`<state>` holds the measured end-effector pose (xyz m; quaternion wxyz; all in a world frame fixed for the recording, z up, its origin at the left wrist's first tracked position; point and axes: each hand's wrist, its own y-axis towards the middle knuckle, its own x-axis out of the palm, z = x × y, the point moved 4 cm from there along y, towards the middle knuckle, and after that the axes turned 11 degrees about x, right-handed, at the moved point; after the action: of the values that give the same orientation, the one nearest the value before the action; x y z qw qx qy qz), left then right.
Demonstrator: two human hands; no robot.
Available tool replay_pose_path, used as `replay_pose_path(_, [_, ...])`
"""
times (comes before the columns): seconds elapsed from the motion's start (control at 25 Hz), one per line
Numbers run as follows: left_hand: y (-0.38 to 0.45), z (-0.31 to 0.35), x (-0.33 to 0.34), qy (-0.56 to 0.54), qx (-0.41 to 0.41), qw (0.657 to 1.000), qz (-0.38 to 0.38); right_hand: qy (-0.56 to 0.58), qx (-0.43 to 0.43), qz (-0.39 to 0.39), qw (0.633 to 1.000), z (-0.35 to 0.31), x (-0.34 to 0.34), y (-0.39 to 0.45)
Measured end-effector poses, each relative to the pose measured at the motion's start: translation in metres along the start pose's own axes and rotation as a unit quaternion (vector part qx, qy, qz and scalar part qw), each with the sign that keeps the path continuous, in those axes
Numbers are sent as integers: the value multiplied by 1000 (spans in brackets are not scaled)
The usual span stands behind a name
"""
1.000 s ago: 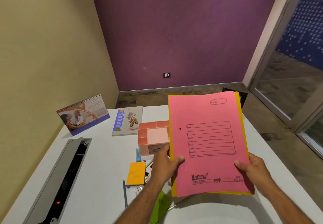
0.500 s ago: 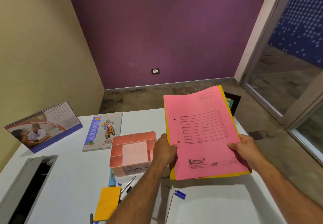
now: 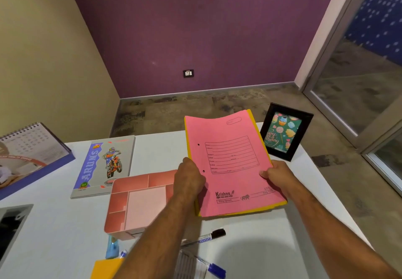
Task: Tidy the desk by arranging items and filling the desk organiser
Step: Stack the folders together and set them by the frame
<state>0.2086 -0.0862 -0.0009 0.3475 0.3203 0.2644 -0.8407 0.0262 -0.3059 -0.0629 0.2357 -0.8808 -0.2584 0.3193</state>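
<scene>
Pink card file folder (image 3: 230,161) stacked on a yellow one (image 3: 256,124) — clamped at its side edges by left hand (image 3: 189,178) and right hand (image 3: 276,175), low over the white desk (image 3: 250,246) beside the pink compartmented plastic desk organiser (image 3: 139,202), two-handed probably to keep the stack squared for laying flat.

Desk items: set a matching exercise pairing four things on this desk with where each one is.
Things:
1. folders
2. notebook
3. picture frame
4. marker

Places:
A. standing at the desk's far right corner
B. held in both hands
C. lying flat behind the pink organiser
D. lying on the desk nearer than the folders

Pairs: 1-B, 2-C, 3-A, 4-D
</scene>
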Motion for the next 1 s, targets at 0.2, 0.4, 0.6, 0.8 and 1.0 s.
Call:
replay_pose_path(0.2, [20,2,21,84,-23,993,-78,3,17,3,1000,-1,9,20])
replay_pose_path(0.4, [30,-4,40,117,-53,987,-101,-12,30,-8,999,0,16,36])
replay_pose_path(0.6, [38,-16,56,116,-73,984,-111,-70,36,21,997,8,21,45])
replay_pose_path(0.8, [40,-25,69,126,-57,984,-113,-182,-6,146,972,3,17,36])
replay_pose_path(1.0, [32,-28,78,178,-16,979,-96,-250,-52,192,948,9,23,36])
